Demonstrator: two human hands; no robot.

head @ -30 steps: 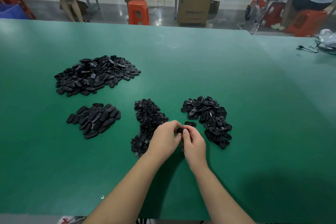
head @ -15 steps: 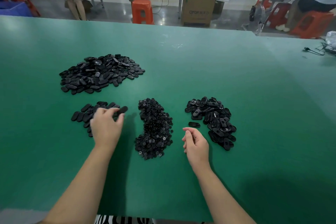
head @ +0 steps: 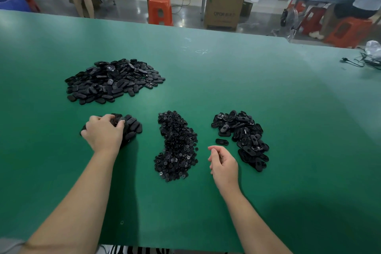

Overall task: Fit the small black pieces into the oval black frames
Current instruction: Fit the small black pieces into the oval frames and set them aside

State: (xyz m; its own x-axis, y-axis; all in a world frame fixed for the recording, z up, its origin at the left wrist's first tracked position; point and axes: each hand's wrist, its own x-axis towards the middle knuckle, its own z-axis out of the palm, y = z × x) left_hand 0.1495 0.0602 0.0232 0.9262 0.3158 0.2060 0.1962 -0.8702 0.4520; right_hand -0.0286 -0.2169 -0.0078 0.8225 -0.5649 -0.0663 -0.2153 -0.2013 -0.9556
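Both forearms are bare, with a grey sleeve edge at the left elbow.

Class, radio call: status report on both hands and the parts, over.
Left hand curled on the near-left stack of ovals. Right hand loosely curled, holding nothing. One frame lies apart, nothing blocking.
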